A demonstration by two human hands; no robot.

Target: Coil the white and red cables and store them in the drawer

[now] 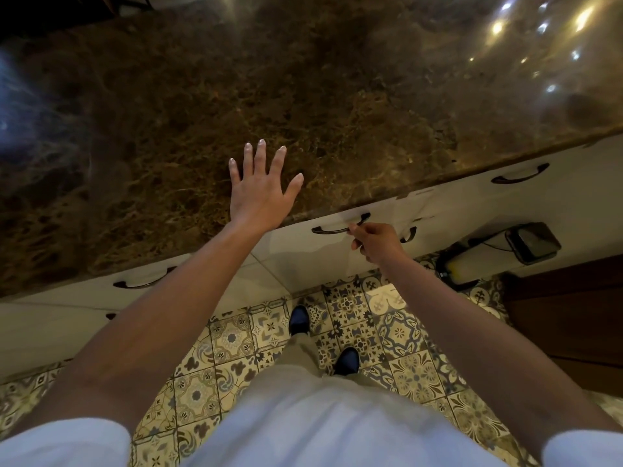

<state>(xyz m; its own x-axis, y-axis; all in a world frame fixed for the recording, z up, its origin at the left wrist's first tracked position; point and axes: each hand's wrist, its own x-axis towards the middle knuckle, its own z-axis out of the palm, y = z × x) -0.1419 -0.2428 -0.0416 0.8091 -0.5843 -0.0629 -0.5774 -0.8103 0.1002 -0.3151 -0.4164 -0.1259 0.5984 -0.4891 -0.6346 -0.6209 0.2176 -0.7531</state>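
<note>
No cables show on the worktop (337,96). The left hand (259,190) lies flat, fingers spread wide; the right hand (374,242), fingers curled, touches the shut drawer's handle (337,225) at centre frame. Storing looks finished or unstarted.

The left hand (259,190) lies flat, fingers spread, on the countertop (337,96) near its front edge. Below that edge sits the drawer (337,244), and the right hand (376,242) is at the right end of its handle (340,225), with more handles (519,175) on the fronts to either side. On the floor (404,332) to the right, a device (532,242) stands against the cabinet base.
</note>
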